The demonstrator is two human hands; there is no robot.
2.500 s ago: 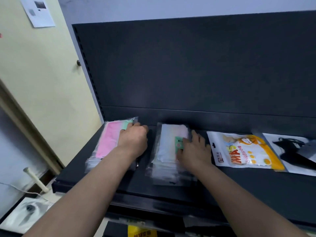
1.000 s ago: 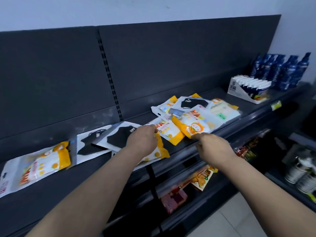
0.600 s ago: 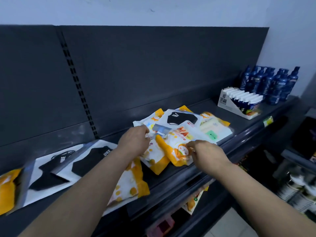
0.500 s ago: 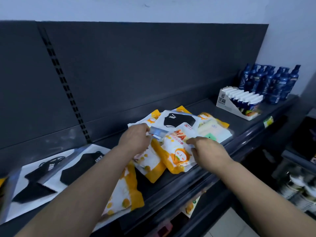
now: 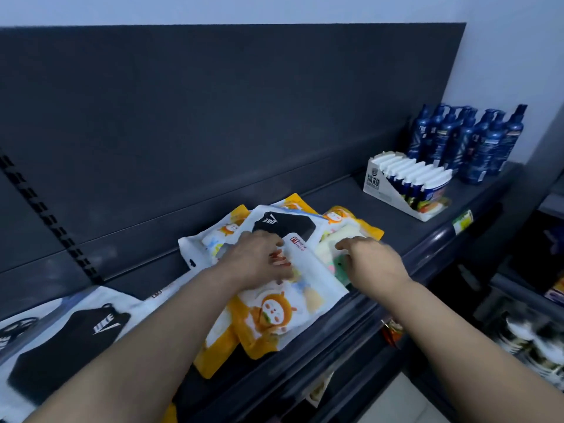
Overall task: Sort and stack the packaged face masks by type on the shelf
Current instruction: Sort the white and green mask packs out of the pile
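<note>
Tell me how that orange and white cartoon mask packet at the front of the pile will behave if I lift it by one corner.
Probably floppy: the orange and white packet is a thin, flat pouch, so it would likely droop. It looks light for its size. Its glossy film could slide easily over the black mask packet beneath.

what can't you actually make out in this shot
Head view only.
Left hand: motion blur hides its grip on the orange pack.
Pale green pack: right hand covers its print.
Black pack at left: cut off by the forearm and frame edge.
Lower-shelf goods: too blurred to name.
</note>
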